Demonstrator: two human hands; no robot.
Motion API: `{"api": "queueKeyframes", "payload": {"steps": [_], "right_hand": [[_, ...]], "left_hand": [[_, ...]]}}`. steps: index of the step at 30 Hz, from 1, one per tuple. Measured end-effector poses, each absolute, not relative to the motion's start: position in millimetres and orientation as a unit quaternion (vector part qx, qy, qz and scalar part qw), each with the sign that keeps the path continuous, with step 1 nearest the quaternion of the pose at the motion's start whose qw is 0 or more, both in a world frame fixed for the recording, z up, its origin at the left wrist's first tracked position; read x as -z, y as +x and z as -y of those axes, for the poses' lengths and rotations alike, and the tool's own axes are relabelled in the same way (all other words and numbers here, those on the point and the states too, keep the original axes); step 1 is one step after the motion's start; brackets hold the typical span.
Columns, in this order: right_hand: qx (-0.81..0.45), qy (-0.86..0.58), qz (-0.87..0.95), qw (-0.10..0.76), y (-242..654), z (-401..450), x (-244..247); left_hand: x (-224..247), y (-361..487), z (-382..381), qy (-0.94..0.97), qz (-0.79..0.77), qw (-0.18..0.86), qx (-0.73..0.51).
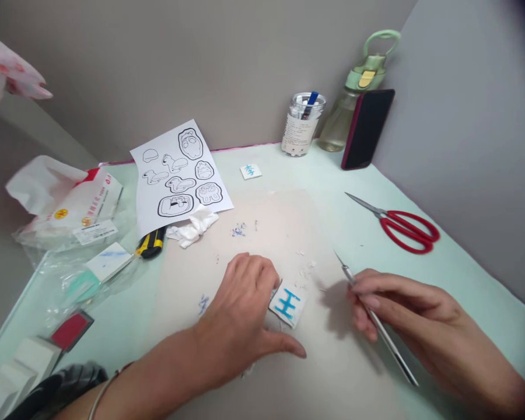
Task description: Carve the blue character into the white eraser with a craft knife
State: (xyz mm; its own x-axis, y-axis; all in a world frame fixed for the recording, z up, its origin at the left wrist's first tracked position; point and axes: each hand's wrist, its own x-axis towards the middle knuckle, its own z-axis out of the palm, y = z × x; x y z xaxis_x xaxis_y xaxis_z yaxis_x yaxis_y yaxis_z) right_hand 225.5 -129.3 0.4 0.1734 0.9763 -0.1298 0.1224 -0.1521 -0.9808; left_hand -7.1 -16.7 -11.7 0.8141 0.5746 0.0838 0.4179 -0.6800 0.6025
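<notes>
the right hand (394, 303) pinches a slim metal knife (387, 335) between thumb and fingers like a pen, probably for fine control of its pointed tip, which stands clear of the block. the white block (287, 303) lies angled on a beige mat (341, 373), beside the left hand (247, 303), whose thumb spreads wide from bent fingers; the fingertips are hidden, so i cannot tell whether they grip it. the mat likely spares the table (332, 181) from cuts. the block is squarish and matte, with blue strokes on its face; pale, flaky shavings (306, 271) lie near it. red-handled scissors (381, 213) rest well apart, their metal blades together.
</notes>
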Motion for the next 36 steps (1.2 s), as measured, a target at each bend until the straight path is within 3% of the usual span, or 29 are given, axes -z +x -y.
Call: {"api": "queueKeyframes", "payload": {"steps": [5,11,23,36], "right_hand": [[-0.515,-0.548,0.419,0.509,224.2,121.7,-3.9],[-0.436,-0.586,0.42,0.539,212.1,121.9,0.7],[-0.242,-0.704,0.498,0.445,186.7,113.2,-6.8],[-0.265,-0.609,0.647,0.375,175.4,112.9,5.6]], "left_hand": [[13.5,-7.8,22.4,0.919,-0.255,0.268,-0.138],[12.5,-13.4,8.1,0.92,-0.181,0.327,-0.117],[17.4,-14.5,-10.2,0.893,-0.212,0.361,-0.167],[25.5,-11.4,16.0,0.899,-0.265,0.313,-0.154]]}}
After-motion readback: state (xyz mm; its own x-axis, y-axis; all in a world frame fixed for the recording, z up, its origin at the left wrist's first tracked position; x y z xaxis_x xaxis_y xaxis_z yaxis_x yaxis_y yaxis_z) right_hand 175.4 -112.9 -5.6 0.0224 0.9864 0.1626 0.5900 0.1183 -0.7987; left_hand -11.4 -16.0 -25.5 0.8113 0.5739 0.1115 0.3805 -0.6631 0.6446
